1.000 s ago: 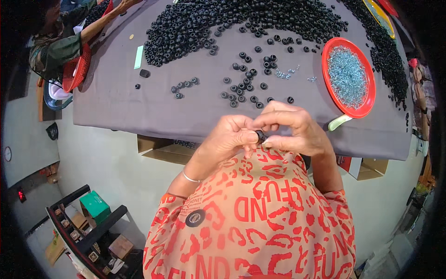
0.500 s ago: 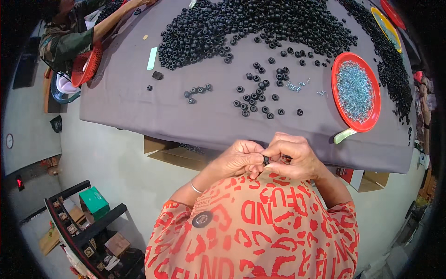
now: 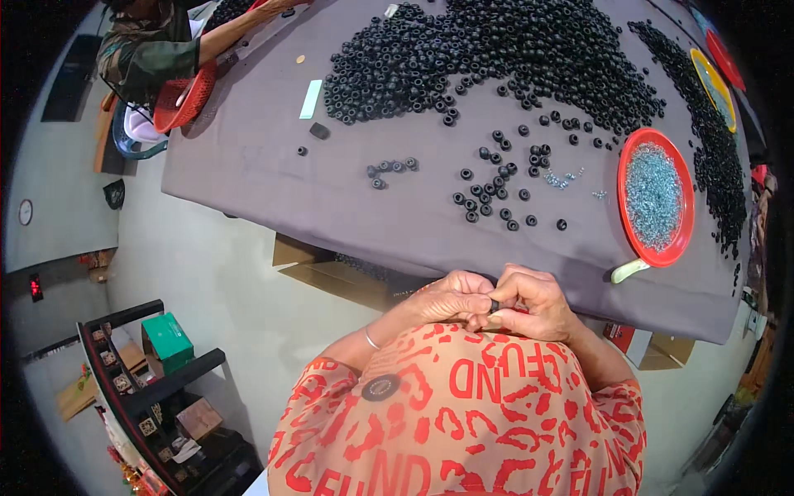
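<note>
Close to my chest, just off the table's near edge, my left hand (image 3: 457, 299) and my right hand (image 3: 533, 302) meet fingertip to fingertip. Both pinch one small black knob-like piece (image 3: 495, 306), mostly covered by the fingers. Similar round black pieces with a hole, a loose group (image 3: 500, 190), lie on the grey-covered table (image 3: 331, 211) beyond my hands. A few tiny silvery pieces (image 3: 560, 180) are scattered beside them. To the right, a red plate (image 3: 689, 211) holds many small silvery pieces (image 3: 653, 198), with a pale green handle (image 3: 630, 270) at its near rim.
A large heap of black pieces (image 3: 496, 58) covers the far table; smaller black parts (image 3: 715, 149) line the right side, near a yellow-rimmed plate (image 3: 701, 62). Another person's arm (image 3: 240, 33) reaches in at far left above a red basket (image 3: 194, 103). Cardboard boxes (image 3: 331, 281) stand under the table.
The whole view has shifted, so the table and its things appear lower and farther right. Both hands stay together on the black piece, with the fingers slightly rearranged.
</note>
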Demonstrator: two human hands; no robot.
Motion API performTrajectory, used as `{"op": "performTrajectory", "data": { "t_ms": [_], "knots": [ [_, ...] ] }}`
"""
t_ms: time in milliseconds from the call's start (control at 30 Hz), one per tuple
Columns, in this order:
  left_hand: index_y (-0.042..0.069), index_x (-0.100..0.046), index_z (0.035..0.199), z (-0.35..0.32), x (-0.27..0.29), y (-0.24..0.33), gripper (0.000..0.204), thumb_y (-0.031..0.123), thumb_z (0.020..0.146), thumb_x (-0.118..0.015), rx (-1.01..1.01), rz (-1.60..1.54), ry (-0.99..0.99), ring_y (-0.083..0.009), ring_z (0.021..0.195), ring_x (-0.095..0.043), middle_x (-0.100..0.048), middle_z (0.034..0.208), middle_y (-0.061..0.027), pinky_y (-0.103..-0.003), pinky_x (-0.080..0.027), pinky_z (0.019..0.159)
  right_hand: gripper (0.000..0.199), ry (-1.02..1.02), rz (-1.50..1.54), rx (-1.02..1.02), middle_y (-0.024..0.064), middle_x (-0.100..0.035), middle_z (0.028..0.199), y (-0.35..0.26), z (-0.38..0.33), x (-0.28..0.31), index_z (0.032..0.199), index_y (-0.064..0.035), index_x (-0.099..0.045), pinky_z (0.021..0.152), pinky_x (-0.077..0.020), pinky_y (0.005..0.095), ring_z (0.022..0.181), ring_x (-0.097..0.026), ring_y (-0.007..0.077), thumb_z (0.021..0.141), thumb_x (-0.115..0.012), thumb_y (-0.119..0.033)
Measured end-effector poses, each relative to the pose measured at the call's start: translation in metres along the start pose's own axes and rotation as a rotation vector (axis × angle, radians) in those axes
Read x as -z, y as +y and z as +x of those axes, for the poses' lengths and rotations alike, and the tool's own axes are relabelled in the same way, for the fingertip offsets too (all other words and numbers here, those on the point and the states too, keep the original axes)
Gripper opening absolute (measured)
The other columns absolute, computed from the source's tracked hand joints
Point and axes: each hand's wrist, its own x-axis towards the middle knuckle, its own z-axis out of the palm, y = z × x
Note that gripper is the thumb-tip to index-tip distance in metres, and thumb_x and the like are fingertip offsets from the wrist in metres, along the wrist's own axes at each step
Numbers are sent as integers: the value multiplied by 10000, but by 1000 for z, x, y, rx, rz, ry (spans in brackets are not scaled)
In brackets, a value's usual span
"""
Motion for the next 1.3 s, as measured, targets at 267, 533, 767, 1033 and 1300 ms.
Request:
{"op": "performTrajectory", "data": {
  "t_ms": [267, 533, 767, 1033, 1300],
  "knots": [
    [20, -579, 830, -18, -2, 20, 72, 84, 852, -600, -134, 217, 367, -84, 633, -587, -606, 741, -45, -186, -469, 555, 176, 74, -8, -112, 58, -563, 749, 11, 16, -12, 828, -11, -584, 542, -412, 280, 623, -514, 150, 689, -693, -18],
    [52, -544, 751, -4, 19, 99, 179, 17, 654, -691, -1131, 1910, 1025, -206, 754, -529, -604, 834, -51, -333, -429, 706, 98, 693, -595, -61, 81, -568, 788, 31, 34, 59, 875, -5, -600, 574, -442, 269, 669, -551, 156, 777, -601, -5],
    [92, -567, 793, 7, 50, 111, 201, 72, 643, -699, -1058, 1898, 1078, -243, 848, -507, -590, 788, -20, -372, -382, 788, 72, 625, -965, 35, 93, -558, 778, 55, 61, 95, 831, -31, -599, 652, -440, 352, 755, -543, 260, 759, -596, -33],
    [90, -614, 836, 5, 45, 105, 207, 79, 651, -708, -1114, 1997, 1120, -276, 1009, -473, -565, 999, -61, -393, -370, 876, 111, 479, -892, 75, 88, -566, 851, 55, 68, 78, 839, -42, -604, 699, -432, 379, 837, -534, 264, 730, -616, -29],
    [75, -620, 871, 27, 15, 71, 224, 109, 671, -715, -1074, 1920, 909, -294, 1005, -465, -552, 1027, -92, -402, -375, 875, 123, 631, -882, 93, 93, -559, 819, 46, 44, 84, 833, -37, -609, 708, -421, 353, 797, -525, 263, 715, -633, -8]
  ]
}}
